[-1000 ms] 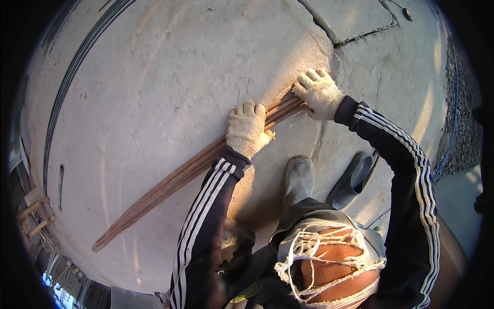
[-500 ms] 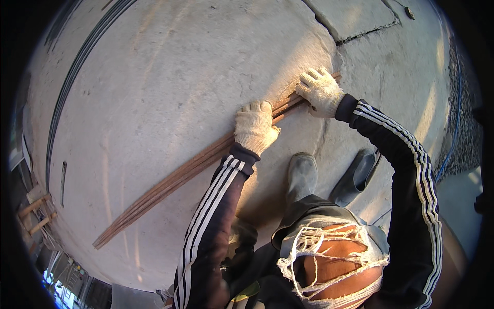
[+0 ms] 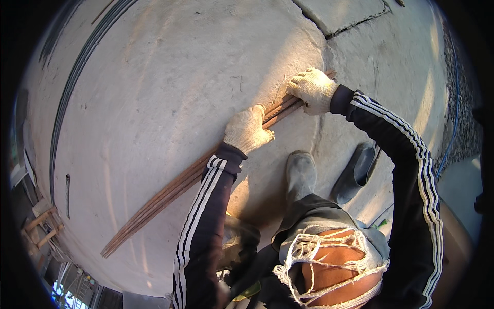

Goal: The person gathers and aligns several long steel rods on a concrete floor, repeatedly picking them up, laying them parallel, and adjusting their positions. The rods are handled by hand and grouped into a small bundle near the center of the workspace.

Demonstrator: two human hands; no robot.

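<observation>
A bundle of several long, rust-brown steel bars (image 3: 164,198) runs slantwise over the concrete floor, from the lower left to the upper right. My left hand (image 3: 248,130), in a cream knitted work glove, is closed over the bars, its fingers curled down on the far side. Farther along, close to their right end, my right hand (image 3: 313,90) in a matching glove wraps them from above. Between both hands a short stretch of bars shows, slightly apart from one another. The undersides of the bars and my fingertips are hidden.
Dark long rods (image 3: 69,85) lie along the left, near a short rod (image 3: 68,195) and a wooden frame (image 3: 43,226). A grey rubber boot (image 3: 301,172) and another dark boot (image 3: 354,172) stand close to me. Cracks cross the concrete (image 3: 180,77); a blue hose (image 3: 455,118) borders gravel at right.
The view has shifted a little, and both hands sit slightly farther left in the picture. My left hand's fingers look more curled around the bars. Both hands keep hold of the bundle.
</observation>
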